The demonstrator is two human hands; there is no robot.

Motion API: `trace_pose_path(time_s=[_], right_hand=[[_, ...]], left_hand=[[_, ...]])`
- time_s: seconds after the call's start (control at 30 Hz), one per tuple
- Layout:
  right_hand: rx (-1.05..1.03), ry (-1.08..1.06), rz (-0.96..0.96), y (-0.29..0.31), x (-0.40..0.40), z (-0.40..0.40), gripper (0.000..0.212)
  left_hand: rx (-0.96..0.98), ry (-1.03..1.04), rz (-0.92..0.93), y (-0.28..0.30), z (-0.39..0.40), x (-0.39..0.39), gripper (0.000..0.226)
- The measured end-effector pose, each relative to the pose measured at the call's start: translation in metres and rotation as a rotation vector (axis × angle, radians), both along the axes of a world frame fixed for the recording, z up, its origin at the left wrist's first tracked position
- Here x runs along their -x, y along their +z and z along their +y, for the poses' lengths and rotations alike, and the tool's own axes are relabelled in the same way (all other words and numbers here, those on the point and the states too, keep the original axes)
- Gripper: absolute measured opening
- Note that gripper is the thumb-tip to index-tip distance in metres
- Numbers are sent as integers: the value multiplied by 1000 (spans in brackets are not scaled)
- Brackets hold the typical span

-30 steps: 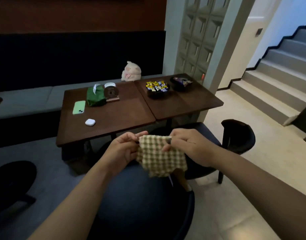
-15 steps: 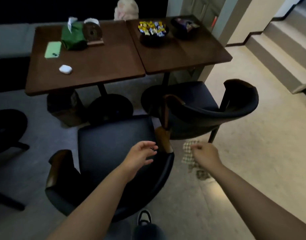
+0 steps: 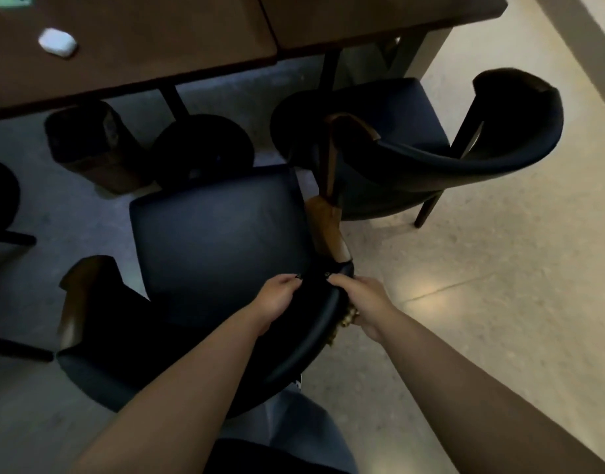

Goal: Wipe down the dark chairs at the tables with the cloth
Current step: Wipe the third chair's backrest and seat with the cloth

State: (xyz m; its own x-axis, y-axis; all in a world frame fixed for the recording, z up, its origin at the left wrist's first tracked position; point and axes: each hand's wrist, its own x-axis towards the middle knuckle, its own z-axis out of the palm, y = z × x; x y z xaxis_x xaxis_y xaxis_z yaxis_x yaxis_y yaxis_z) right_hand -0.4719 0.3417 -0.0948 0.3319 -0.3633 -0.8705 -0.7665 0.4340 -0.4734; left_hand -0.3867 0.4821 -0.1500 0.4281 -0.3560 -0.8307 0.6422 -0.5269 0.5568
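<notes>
Both hands sit on the near chair (image 3: 219,241) backrest: left hand (image 3: 277,299) curls over its rim, right hand (image 3: 362,302) pinches the cloth (image 3: 345,318) against its outer face. Wiping seems to be starting; next likely calls for sliding the cloth along the curve

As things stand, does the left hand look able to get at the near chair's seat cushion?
Probably yes. The left hand grips the near chair's backrest just above the seat cushion, and nothing lies on the cushion or between them.

Dark navy chair (image 3: 219,234), brown tables (image 3: 140,39)
</notes>
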Motion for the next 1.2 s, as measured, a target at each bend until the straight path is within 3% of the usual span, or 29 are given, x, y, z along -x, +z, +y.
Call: trace_pose_path(time_s=[0.33, 0.5, 0.6, 0.67, 0.8, 1.2], right_hand=[[-74, 91, -13, -8, -4, 12, 37], [-45, 37, 2, -15, -3, 9, 32], [-27, 41, -9, -18, -3, 8, 32], [-28, 71, -28, -18, -4, 6, 33], [-31, 103, -69, -16, -11, 4, 31], [-20, 173, -84, -4, -62, 1, 28]], left_hand=[[-82, -155, -13, -46, 14, 2, 36], [-137, -253, -23, -64, 12, -5, 42], [-109, -332, 81, -73, 10, -11, 55], [-67, -309, 200, -80, 9, -10, 70], [-62, -206, 252, -88, 9, -13, 83], [12, -154, 316, -83, 8, -65, 71]])
